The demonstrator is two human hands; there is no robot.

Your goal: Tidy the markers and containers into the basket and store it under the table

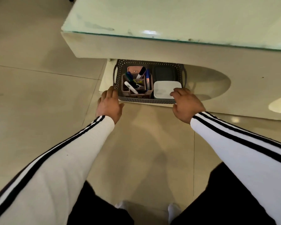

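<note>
Packing looks done; the markers [140, 73] and white container [164, 90] sit in the basket [146, 100], half under the tabletop [169, 18]; your left hand [109, 105] presses its near-left corner, grip wide; your right hand [186, 105] lies over the near-right rim (whether it holds, I cannot tell); only a final push seems left.

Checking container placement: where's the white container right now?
Head view: the white container sits in the near-right corner of the grey basket, right of the brown marker organizer, with the dark container behind it.
</note>
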